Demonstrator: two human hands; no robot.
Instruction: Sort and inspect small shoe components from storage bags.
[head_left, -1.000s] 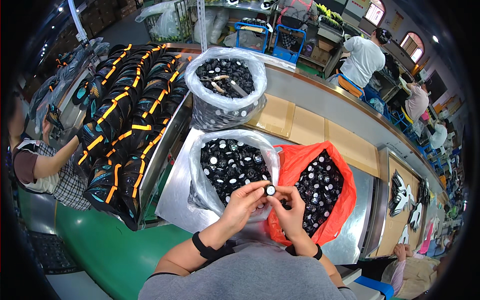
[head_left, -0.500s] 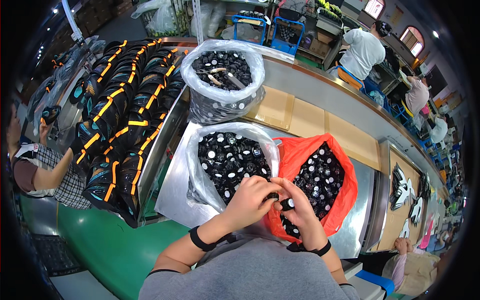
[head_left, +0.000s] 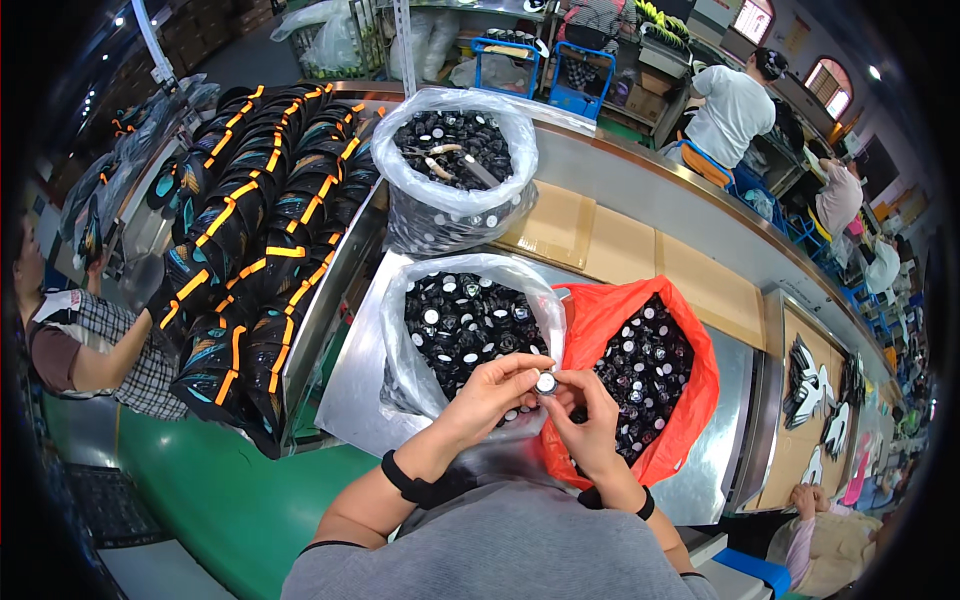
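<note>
My left hand (head_left: 492,393) and right hand (head_left: 590,418) clamp their fingertips on a white-faced disc (head_left: 546,383); red bag (head_left: 699,400) at its three o'clock.

grey fine-textured top (head_left: 500,550) | left wrist: black wristband (head_left: 405,482) | right wrist: black wristband (head_left: 647,503) | hands (head_left: 486,398) bare

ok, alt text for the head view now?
The person's left hand and right hand hold a small white-faced piece near a clear bag and a red bag filled with black-and-white pieces. Another filled clear bag stands behind.
</note>
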